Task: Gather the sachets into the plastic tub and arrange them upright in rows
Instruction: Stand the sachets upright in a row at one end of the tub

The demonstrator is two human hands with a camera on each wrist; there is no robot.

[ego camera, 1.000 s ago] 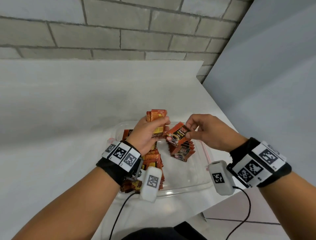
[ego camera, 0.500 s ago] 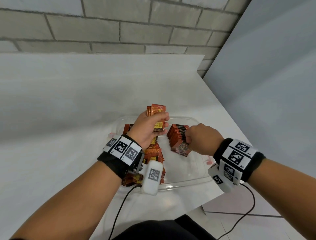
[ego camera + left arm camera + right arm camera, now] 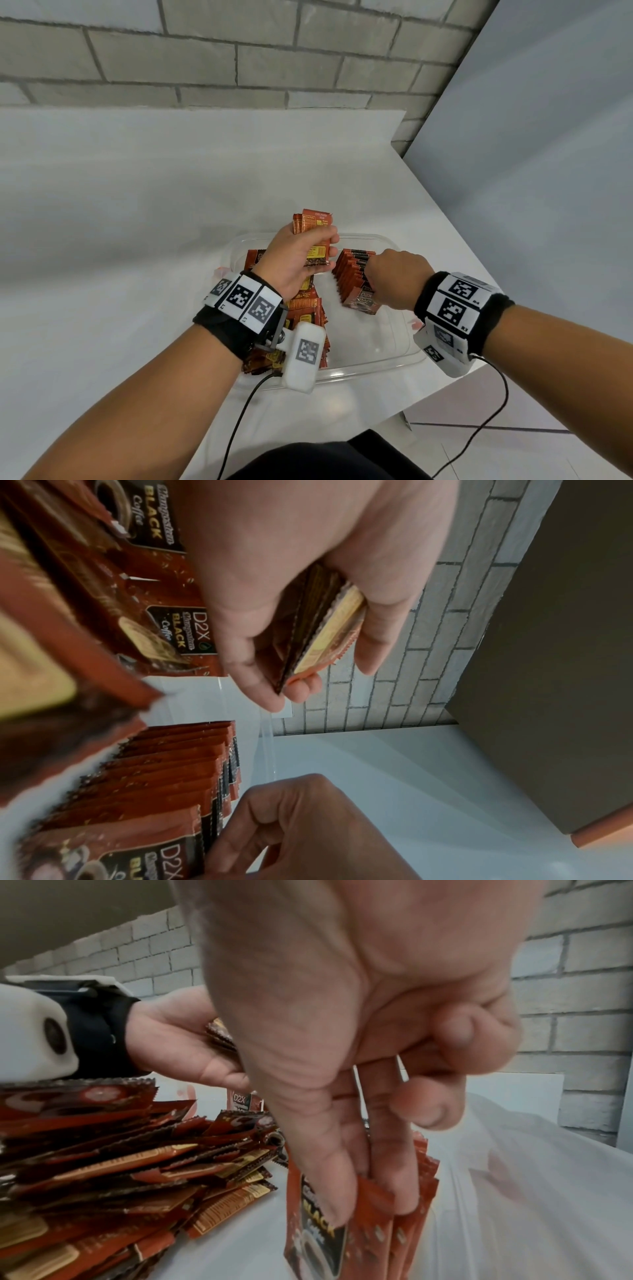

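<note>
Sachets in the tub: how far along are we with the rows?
Done: one row of upright sachets stands on the right side of the plastic tub. In hand: the right hand pinches the row's front sachets, and the left hand grips a small stack of sachets above the tub. Left: the loose pile on the tub's left side still lies flat, unsorted.
</note>
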